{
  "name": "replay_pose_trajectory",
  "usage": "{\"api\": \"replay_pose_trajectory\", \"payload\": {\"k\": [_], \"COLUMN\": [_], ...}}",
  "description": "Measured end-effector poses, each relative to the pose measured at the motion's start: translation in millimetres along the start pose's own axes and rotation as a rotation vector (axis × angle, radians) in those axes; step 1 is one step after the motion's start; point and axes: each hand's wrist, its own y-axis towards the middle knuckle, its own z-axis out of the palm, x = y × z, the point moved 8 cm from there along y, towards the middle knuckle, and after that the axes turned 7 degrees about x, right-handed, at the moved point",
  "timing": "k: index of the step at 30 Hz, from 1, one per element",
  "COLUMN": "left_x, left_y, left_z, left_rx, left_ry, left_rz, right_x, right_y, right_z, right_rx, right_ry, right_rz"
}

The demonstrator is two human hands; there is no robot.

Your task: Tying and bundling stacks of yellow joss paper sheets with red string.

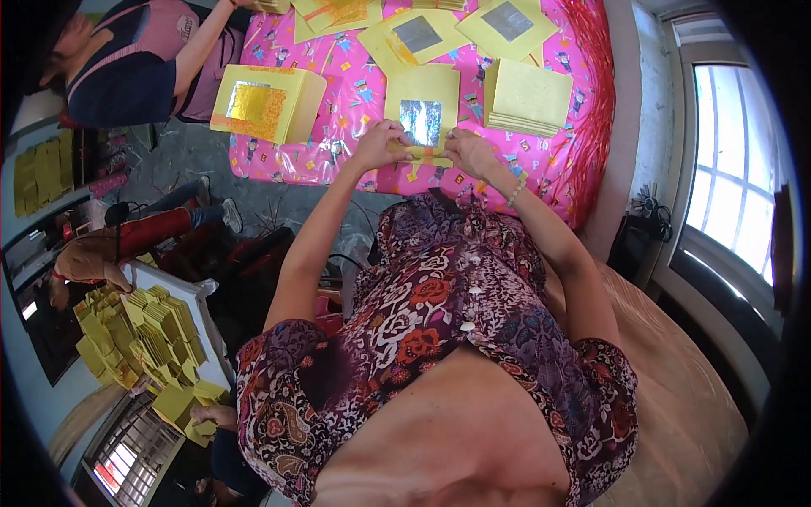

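Before me on the pink patterned tablecloth (359, 51) lies a yellow paper sheet (424, 83) with a shiny silver foil square (420, 118). My left hand (381, 147) pinches the sheet's near left corner. At its near right corner, my right hand (473, 155), with a beaded bracelet above it, has the fingers closed on the edge. The near edge looks raised or folded between them; the fingers partly hide it. To the left stands a thick stack of yellow paper (302, 100) with gold and orange foil on top. Another yellow stack (530, 95) sits at the right.
More foil-marked yellow sheets (505, 25) lie at the table's far side. Red plastic strands (596, 76) hang along the right edge. A person in a pink apron (148, 51) works at far left. Lower left, a white table (207, 325) bears many yellow bundles, with people around it.
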Motion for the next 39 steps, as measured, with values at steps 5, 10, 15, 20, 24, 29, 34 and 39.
{"api": "replay_pose_trajectory", "payload": {"k": [5, 10, 15, 20, 24, 29, 34, 39], "left_x": [0, -17, -11, 10, 1, -2, 5, 25], "left_y": [-1, -11, -9, 9, 19, 22, 32, 43], "left_z": [-1, -7, -28, -36, -41, -47, -51, -49], "left_rx": [0.016, -0.029, -0.07, -0.141, -0.119, -0.128, -0.185, -0.219], "left_ry": [-0.04, 0.033, 0.129, 0.188, 0.13, 0.082, -0.011, -0.043], "left_rz": [0.007, 0.163, 0.216, 0.239, 0.281, 0.29, 0.176, -0.107], "right_x": [1, -9, -4, 13, 24, 2, -24, -46], "right_y": [0, -3, -6, -10, -18, 2, 23, 32], "right_z": [-2, 5, -6, -28, -39, -25, -30, -25], "right_rx": [-0.041, -0.018, -0.052, -0.086, -0.078, -0.131, -0.351, -0.491], "right_ry": [-0.007, 0.054, 0.166, 0.22, 0.121, 0.016, 0.231, 0.479], "right_rz": [-0.046, -0.042, -0.105, -0.159, -0.231, -0.167, -0.028, 0.32]}}
